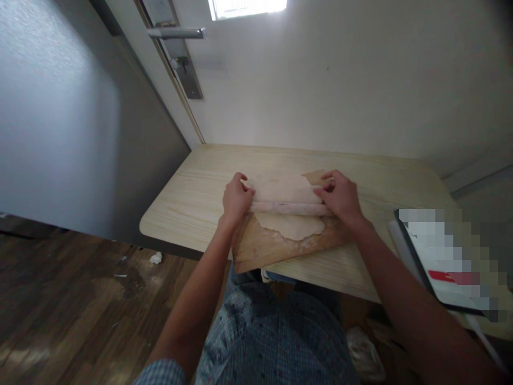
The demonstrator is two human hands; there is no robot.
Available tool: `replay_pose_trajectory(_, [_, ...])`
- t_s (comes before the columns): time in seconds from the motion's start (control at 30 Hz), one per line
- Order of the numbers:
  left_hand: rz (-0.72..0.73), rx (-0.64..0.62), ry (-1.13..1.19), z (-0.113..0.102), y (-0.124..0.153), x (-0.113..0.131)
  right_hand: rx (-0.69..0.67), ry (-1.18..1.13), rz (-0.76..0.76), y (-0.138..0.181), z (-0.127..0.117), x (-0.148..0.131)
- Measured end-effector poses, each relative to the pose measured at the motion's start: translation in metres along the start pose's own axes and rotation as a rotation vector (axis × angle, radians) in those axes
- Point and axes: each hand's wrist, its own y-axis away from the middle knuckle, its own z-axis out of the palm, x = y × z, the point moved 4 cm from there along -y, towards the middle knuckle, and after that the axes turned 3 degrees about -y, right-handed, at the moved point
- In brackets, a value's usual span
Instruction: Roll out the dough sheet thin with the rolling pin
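A thin, pale sheet of dough point(280, 188) lies on a wooden board point(256, 255), with loose flour around it. A flour-dusted rolling pin point(286, 208) lies crosswise over the dough, so the sheet shows on both sides of it. My left hand point(237, 198) pinches the dough at its left edge, just beyond the pin's end. On the other side, my right hand point(341, 197) has thumb and fingers closed on the dough's right edge, its palm above the pin's right end. Both wrists hide parts of the board.
The board overhangs the near edge of the light wooden table point(180, 203). A dark-edged flat device or case point(444, 291), partly blurred, lies at the right. Behind stands a white door with a metal handle point(176, 33); a grey metal panel point(80, 133) rises at left.
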Motion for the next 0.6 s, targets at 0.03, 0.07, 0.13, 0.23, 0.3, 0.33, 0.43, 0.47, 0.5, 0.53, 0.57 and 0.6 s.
replay_pose_trajectory(0.03, [0.012, -0.008, -0.082, -0.002, 0.003, 0.004, 0.011, 0.025, -0.029, 0.002, 0.000, -0.003])
replay_pose_trajectory(0.07, [0.040, -0.003, -0.169, -0.005, 0.007, 0.008, 0.027, 0.048, -0.065, 0.005, -0.001, -0.006])
replay_pose_trajectory(0.13, [0.150, 0.025, -0.330, -0.007, 0.021, 0.020, 0.058, 0.088, -0.160, 0.014, -0.002, -0.014])
replay_pose_trajectory(0.23, [0.356, 0.014, -0.441, 0.002, 0.045, 0.039, 0.050, 0.170, -0.293, 0.031, 0.003, -0.024])
replay_pose_trajectory(0.3, [0.419, -0.031, -0.467, 0.011, 0.057, 0.046, 0.000, 0.250, -0.340, 0.040, 0.010, -0.026])
replay_pose_trajectory(0.33, [0.431, -0.038, -0.483, 0.014, 0.060, 0.049, -0.022, 0.288, -0.353, 0.043, 0.013, -0.027])
replay_pose_trajectory(0.43, [0.444, -0.010, -0.530, 0.017, 0.058, 0.052, -0.045, 0.378, -0.383, 0.043, 0.019, -0.028])
replay_pose_trajectory(0.47, [0.446, -0.005, -0.536, 0.017, 0.055, 0.052, -0.046, 0.399, -0.384, 0.041, 0.020, -0.029])
replay_pose_trajectory(0.5, [0.448, -0.005, -0.540, 0.017, 0.051, 0.052, -0.051, 0.419, -0.383, 0.039, 0.021, -0.031])
replay_pose_trajectory(0.53, [0.451, -0.009, -0.546, 0.016, 0.047, 0.052, -0.058, 0.433, -0.377, 0.036, 0.022, -0.032])
replay_pose_trajectory(0.57, [0.455, -0.014, -0.554, 0.016, 0.044, 0.052, -0.065, 0.442, -0.365, 0.032, 0.023, -0.034])
replay_pose_trajectory(0.6, [0.458, -0.017, -0.563, 0.016, 0.041, 0.051, -0.074, 0.446, -0.347, 0.028, 0.025, -0.035])
